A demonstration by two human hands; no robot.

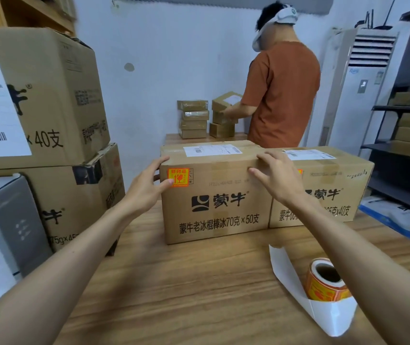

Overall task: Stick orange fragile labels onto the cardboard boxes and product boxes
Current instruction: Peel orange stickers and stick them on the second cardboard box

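Observation:
A cardboard box (218,210) with printed characters stands on the wooden table (186,290). An orange fragile label (178,177) is stuck at the upper left of its front face. My left hand (146,185) holds the box's left edge, thumb beside the label. My right hand (277,174) lies over the box's upper right corner, fingers spread on the top edge and front. A second cardboard box (333,192) stands against it on the right. The roll of orange labels (326,280) lies at the near right on a strip of white backing paper (323,310).
Large cardboard boxes (49,95) are stacked at the left, with a grey product box (7,220) in front. A person in an orange shirt (281,90) handles small boxes (194,119) on the far table. Dark shelving (408,145) with boxes stands at the right.

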